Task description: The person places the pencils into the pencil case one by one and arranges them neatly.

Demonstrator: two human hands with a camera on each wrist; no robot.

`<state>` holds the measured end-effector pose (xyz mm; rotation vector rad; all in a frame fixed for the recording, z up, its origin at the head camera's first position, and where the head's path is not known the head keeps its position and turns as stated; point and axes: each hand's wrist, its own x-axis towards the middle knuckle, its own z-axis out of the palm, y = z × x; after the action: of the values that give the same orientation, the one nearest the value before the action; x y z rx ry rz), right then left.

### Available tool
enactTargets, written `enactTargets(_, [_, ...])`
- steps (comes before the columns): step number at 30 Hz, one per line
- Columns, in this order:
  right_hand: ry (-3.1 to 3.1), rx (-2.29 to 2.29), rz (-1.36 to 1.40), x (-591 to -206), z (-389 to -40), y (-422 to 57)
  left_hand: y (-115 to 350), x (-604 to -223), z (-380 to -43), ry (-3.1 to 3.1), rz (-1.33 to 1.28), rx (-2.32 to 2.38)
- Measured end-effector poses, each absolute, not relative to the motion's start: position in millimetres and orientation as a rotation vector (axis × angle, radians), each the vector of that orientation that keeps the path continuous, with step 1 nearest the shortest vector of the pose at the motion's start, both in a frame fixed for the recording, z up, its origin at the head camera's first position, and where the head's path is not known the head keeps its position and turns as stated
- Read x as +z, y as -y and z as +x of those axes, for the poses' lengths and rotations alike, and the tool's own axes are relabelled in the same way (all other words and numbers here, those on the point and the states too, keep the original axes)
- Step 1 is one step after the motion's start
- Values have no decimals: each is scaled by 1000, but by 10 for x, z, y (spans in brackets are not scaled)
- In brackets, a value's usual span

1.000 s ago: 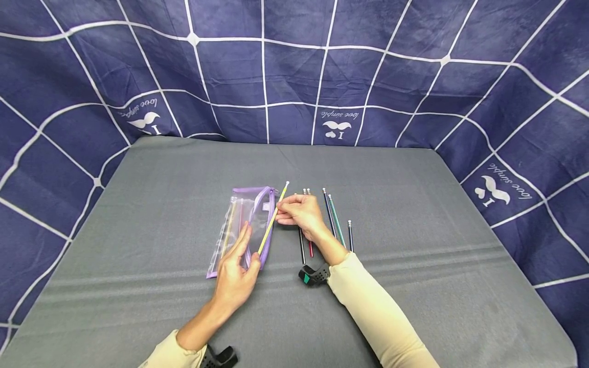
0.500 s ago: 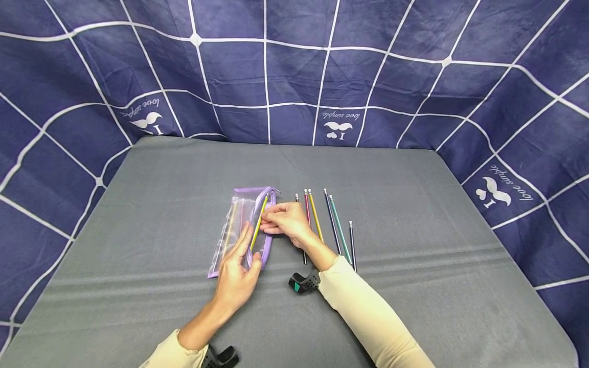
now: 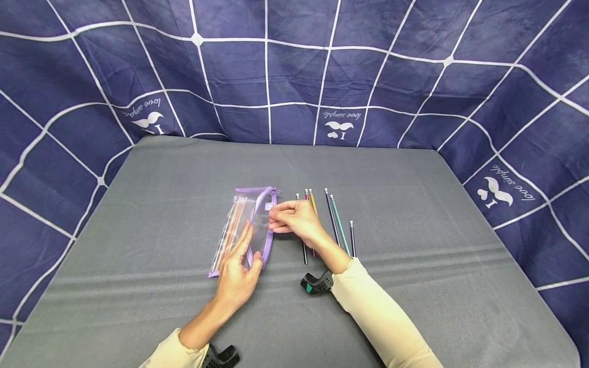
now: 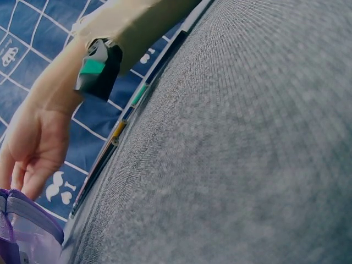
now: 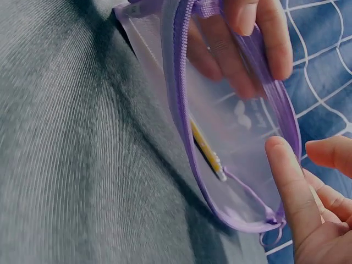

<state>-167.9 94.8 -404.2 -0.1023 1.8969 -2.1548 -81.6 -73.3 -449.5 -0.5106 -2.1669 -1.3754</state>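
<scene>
A clear pencil pouch (image 3: pixel 263 232) with purple zipper edging lies unzipped on the table, its mouth gaping toward the right. Several pencils (image 3: pixel 231 230) show through its film on the left side. My left hand (image 3: pixel 235 276) rests on the pouch with straight fingers, thumb near the mouth's near end. Beside the far-right rim is my right hand (image 3: pixel 299 221), its thumb and fingers loosely bent with nothing between them. Up close in the right wrist view, a yellow pencil (image 5: pixel 205 145) lies inside the pouch, eraser end showing, and the right index finger (image 5: pixel 291 187) overlaps the purple rim.
Right of the pouch lie a black pencil (image 3: pixel 305 253), a yellow pencil (image 3: pixel 313 200), a dark blue pencil (image 3: pixel 332 217), a green pencil (image 3: pixel 340 225) and a shorter dark pencil (image 3: pixel 352 239). My right forearm partly covers them. A blue checked cloth (image 3: pixel 294 71) hangs behind the grey table (image 3: pixel 405 204).
My right hand carried a yellow pencil leftward into the pouch's mouth, let go of it and drew back slightly right. The pencils in the pouch now lie together on its left side. The left hand stayed put.
</scene>
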Motion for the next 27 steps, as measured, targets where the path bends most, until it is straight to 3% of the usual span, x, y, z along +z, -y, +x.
enactTargets(27, [-2038,-2096,-51,-4045,-1594,-1488,725,-4497,-823,2160,-515,-1373])
